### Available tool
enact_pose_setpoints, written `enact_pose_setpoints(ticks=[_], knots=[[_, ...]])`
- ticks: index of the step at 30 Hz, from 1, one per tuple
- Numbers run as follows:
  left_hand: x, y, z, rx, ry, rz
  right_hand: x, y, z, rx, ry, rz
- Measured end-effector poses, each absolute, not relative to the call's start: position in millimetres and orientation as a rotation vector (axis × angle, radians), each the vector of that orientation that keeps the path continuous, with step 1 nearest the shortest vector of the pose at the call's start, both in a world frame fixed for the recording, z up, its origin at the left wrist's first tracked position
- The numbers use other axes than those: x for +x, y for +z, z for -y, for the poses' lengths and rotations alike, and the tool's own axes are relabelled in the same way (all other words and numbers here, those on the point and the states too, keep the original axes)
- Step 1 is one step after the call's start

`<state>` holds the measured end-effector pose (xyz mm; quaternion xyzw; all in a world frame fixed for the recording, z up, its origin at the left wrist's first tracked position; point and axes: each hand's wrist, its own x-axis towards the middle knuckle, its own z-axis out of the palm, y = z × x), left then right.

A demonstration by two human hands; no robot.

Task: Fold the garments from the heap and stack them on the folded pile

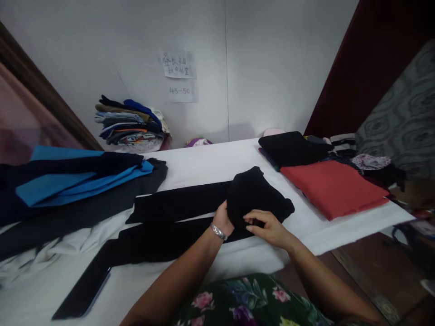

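Black trousers (190, 235) lie across the white-covered table with both legs stretched out to the left. Their upper part is bunched up and lifted a little off the cloth. My left hand (224, 221), with a silver bracelet at the wrist, grips the bunched part from its left side, its fingers hidden behind the fabric. At the near side of that bunch, my right hand (268, 227) has its thumb and fingers curled in a pinch at the black cloth. A dark phone or tablet (83, 285) lies below the ends of the trouser legs.
Blue and navy garments (78, 174) lie at the left over a dark grey one (102, 206). A folded red garment (335, 185) and folded black clothing (292, 147) are on the right. A clothes stack (131, 124) stands by the wall, near paper notes (179, 77).
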<state>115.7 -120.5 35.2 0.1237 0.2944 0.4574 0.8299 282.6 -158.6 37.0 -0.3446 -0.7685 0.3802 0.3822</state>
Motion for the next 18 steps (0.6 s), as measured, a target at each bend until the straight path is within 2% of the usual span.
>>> enact_pose_setpoints(ticks=[5, 13, 18], knots=[[103, 49, 117, 0.297, 1.084, -0.609, 285, 31, 160, -0.889, 0.919, 1.925], [78, 66, 116, 0.382, 1.364, -0.785, 296, 22, 154, -1.03, 0.643, 1.792], [63, 72, 108, 0.315, 1.379, -0.736, 304, 19, 157, -1.079, 0.579, 1.816]])
